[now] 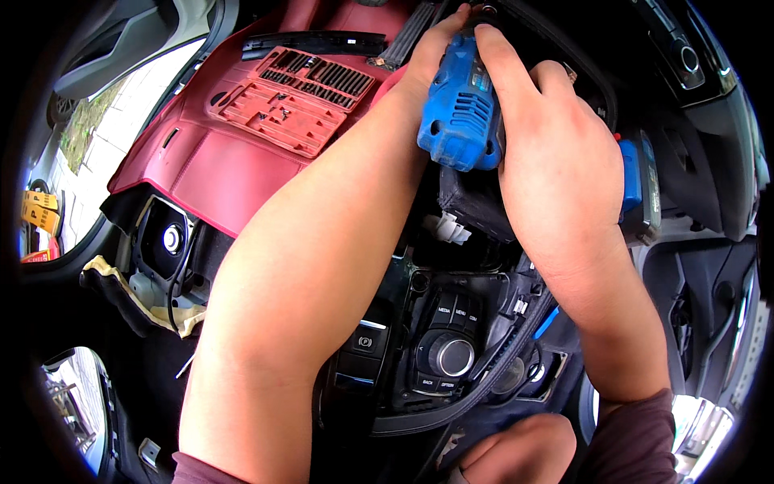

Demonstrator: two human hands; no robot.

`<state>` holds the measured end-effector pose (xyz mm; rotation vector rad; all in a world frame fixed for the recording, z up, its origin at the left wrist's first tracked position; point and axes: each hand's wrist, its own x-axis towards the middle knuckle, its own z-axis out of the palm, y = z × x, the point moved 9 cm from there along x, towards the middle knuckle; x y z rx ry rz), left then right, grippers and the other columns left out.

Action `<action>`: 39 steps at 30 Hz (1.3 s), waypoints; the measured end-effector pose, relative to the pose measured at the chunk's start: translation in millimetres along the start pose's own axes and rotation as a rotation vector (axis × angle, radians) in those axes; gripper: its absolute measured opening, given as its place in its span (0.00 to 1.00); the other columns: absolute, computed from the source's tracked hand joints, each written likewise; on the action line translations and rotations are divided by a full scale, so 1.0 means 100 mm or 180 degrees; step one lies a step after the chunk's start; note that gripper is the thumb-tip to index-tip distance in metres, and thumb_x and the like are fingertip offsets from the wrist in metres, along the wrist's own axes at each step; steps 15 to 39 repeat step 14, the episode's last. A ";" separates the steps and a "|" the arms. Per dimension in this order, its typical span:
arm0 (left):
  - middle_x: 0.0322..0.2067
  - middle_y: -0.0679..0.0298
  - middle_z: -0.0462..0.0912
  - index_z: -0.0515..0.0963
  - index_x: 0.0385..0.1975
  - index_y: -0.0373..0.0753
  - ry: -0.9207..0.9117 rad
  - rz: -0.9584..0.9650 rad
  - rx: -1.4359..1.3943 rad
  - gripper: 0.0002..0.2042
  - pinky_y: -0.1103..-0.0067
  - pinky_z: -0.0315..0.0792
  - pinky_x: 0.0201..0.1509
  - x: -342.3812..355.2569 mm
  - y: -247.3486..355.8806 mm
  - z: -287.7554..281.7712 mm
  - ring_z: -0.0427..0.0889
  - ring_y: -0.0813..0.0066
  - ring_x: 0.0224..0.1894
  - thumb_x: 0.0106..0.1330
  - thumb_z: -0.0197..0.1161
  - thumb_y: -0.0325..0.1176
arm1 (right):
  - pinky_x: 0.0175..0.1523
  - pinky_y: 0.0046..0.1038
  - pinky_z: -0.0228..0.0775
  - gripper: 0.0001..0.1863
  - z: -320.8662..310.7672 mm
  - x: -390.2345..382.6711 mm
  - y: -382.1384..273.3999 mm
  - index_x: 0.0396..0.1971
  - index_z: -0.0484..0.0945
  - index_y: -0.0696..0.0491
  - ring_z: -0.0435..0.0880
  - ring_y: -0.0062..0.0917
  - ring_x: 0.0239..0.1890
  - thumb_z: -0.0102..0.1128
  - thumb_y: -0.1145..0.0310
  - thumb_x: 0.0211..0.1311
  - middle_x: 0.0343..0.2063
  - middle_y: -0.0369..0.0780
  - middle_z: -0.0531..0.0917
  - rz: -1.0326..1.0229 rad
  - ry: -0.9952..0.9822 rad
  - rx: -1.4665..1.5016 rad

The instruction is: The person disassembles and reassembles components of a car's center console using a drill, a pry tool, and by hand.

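My right hand (564, 153) is wrapped around the grip of a blue cordless drill (461, 113), with a finger stretched along its body. Its battery pack (638, 185) sticks out past my wrist. The drill's nose points away from me toward the dashboard side. At that nose, my left hand (435, 48) is closed with its fingertips drawn together; the tool's body hides most of its fingers, so what they hold cannot be made out. Under my arms lies a partly taken-apart centre console, with a round control knob (451, 357) and a loose white connector (448, 229).
An open red bit case (310, 93) with rows of dark bits rests on the red seat (214, 181). Beyond it lies a black trim strip (314, 43). An exposed speaker (172, 239) and torn padding (137, 294) sit at the left. A door panel (701, 298) is at the right.
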<state>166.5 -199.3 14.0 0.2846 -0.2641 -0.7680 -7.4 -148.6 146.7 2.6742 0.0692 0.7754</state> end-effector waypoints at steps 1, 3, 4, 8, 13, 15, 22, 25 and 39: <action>0.45 0.54 0.90 0.83 0.55 0.45 0.0004 0.0014 -0.0005 0.17 0.61 0.87 0.50 0.00 0.00 0.00 0.89 0.56 0.44 0.85 0.56 0.51 | 0.44 0.44 0.86 0.39 -0.01 0.00 0.00 0.75 0.73 0.37 0.92 0.46 0.41 0.67 0.79 0.63 0.42 0.47 0.84 0.0001 -0.0021 0.0009; 0.45 0.54 0.90 0.83 0.55 0.46 0.0026 0.0048 -0.0021 0.17 0.62 0.87 0.50 0.01 0.01 -0.03 0.88 0.57 0.44 0.85 0.57 0.50 | 0.44 0.44 0.86 0.39 0.00 0.01 -0.02 0.75 0.73 0.37 0.92 0.46 0.41 0.67 0.79 0.63 0.43 0.47 0.83 0.0009 -0.0052 0.0016; 0.45 0.55 0.90 0.83 0.55 0.46 0.0028 0.0068 -0.0020 0.16 0.62 0.87 0.50 0.02 0.02 -0.04 0.88 0.57 0.44 0.85 0.57 0.50 | 0.44 0.45 0.85 0.40 0.00 0.02 -0.03 0.75 0.73 0.37 0.92 0.47 0.42 0.67 0.79 0.63 0.43 0.47 0.83 0.0022 -0.0054 0.0007; 0.46 0.54 0.92 0.84 0.57 0.47 0.0254 0.0357 0.0239 0.19 0.60 0.88 0.53 -0.01 0.05 -0.12 0.90 0.54 0.46 0.85 0.57 0.55 | 0.45 0.46 0.84 0.41 -0.01 0.03 -0.03 0.76 0.72 0.37 0.91 0.48 0.43 0.66 0.80 0.63 0.44 0.47 0.83 0.0033 -0.0168 0.0042; 0.46 0.54 0.92 0.85 0.58 0.48 0.0229 0.0063 -0.0003 0.20 0.59 0.87 0.54 0.04 -0.03 -0.13 0.90 0.55 0.45 0.84 0.58 0.56 | 0.48 0.46 0.84 0.42 -0.03 0.02 -0.05 0.77 0.72 0.37 0.90 0.49 0.45 0.67 0.80 0.63 0.47 0.47 0.84 -0.0043 -0.0210 0.0029; 0.46 0.54 0.92 0.85 0.58 0.48 0.0216 0.0058 -0.0014 0.20 0.59 0.87 0.54 0.04 -0.04 -0.11 0.90 0.55 0.45 0.84 0.58 0.56 | 0.48 0.46 0.84 0.42 -0.03 0.03 -0.05 0.77 0.72 0.37 0.90 0.49 0.46 0.67 0.79 0.63 0.47 0.47 0.84 -0.0056 -0.0243 0.0008; 0.46 0.54 0.92 0.85 0.58 0.48 0.0216 0.0058 -0.0014 0.20 0.59 0.87 0.54 0.04 -0.04 -0.11 0.90 0.55 0.45 0.84 0.58 0.56 | 0.48 0.46 0.84 0.42 -0.03 0.03 -0.05 0.77 0.72 0.37 0.90 0.49 0.46 0.67 0.79 0.63 0.47 0.47 0.84 -0.0056 -0.0243 0.0008; 0.46 0.54 0.92 0.85 0.58 0.48 0.0216 0.0058 -0.0014 0.20 0.59 0.87 0.54 0.04 -0.04 -0.11 0.90 0.55 0.45 0.84 0.58 0.56 | 0.48 0.46 0.84 0.42 -0.03 0.03 -0.05 0.77 0.72 0.37 0.90 0.49 0.46 0.67 0.79 0.63 0.47 0.47 0.84 -0.0056 -0.0243 0.0008; 0.46 0.54 0.92 0.85 0.58 0.48 0.0216 0.0058 -0.0014 0.20 0.59 0.87 0.54 0.04 -0.04 -0.11 0.90 0.55 0.45 0.84 0.58 0.56 | 0.48 0.46 0.84 0.42 -0.03 0.03 -0.05 0.77 0.72 0.37 0.90 0.49 0.46 0.67 0.79 0.63 0.47 0.47 0.84 -0.0056 -0.0243 0.0008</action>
